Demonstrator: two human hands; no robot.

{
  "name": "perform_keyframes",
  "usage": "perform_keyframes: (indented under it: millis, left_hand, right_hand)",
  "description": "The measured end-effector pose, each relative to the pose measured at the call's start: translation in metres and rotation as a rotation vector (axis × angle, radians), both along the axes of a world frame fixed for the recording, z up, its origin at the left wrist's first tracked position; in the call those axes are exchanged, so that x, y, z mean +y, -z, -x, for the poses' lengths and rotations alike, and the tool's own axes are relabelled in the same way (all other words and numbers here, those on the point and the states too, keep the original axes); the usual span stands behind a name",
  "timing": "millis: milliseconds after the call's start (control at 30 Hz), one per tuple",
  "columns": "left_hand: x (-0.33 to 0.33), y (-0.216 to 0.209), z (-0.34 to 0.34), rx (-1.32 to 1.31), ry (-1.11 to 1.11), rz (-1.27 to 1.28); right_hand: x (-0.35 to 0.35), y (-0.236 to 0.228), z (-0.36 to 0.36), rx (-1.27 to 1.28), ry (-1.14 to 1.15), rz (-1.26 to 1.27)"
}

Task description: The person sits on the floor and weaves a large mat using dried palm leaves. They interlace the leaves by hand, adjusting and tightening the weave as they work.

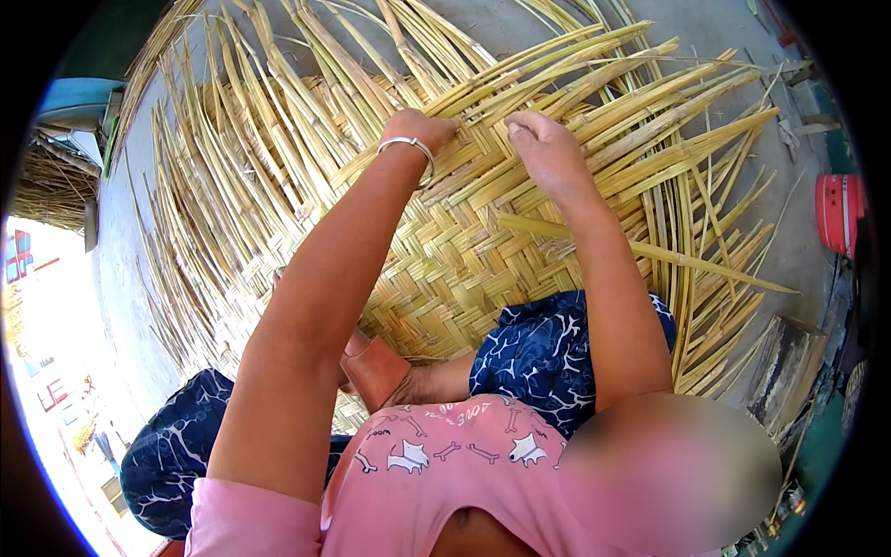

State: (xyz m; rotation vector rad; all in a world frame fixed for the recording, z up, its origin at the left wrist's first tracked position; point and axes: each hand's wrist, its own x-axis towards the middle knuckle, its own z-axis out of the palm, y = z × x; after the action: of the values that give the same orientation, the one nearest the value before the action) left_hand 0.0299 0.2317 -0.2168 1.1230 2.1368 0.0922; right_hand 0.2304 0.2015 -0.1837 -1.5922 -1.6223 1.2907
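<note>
A half-woven mat (464,251) of flattened yellow reed strips spreads in front of me, its lower part plaited in a zigzag pattern. Long loose reed strips (269,121) fan out from its far and left edges, and more stick out to the right. My left hand (419,132), with a silver bangle at the wrist, is closed on strips at the edge of the weave. A short gap to its right, my right hand (548,153) is closed in a pinch just above the weave. Whatever lies between its fingertips is too hidden to make out.
My bent legs in dark blue patterned cloth (548,343) and a bare foot rest against the mat's near edge. One loose strip (715,269) lies slantwise at the right. A red round container (838,213) and a wooden block (784,371) stand at far right.
</note>
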Motion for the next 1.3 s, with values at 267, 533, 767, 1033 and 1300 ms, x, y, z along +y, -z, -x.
perform_keyframes:
  millis: [267,533,767,1033,1300]
  left_hand:
    - [0.003,-0.009,-0.012,0.010,-0.021,-0.056]
    - [-0.006,0.025,0.009,-0.323,-0.104,-0.196]
    - [-0.017,0.002,-0.039,0.016,-0.090,-0.118]
    - [-0.018,-0.006,-0.047,0.075,-0.063,-0.102]
    - [-0.017,0.005,-0.011,-0.156,0.063,-0.221]
  right_hand:
    - [0.004,0.001,-0.008,0.040,0.028,-0.003]
    - [0.006,-0.002,-0.008,-0.050,-0.048,-0.043]
    - [0.005,0.003,-0.008,-0.099,-0.124,-0.089]
    - [0.004,0.018,-0.008,-0.127,-0.247,-0.075]
    - [0.023,-0.007,-0.023,0.193,0.006,0.079]
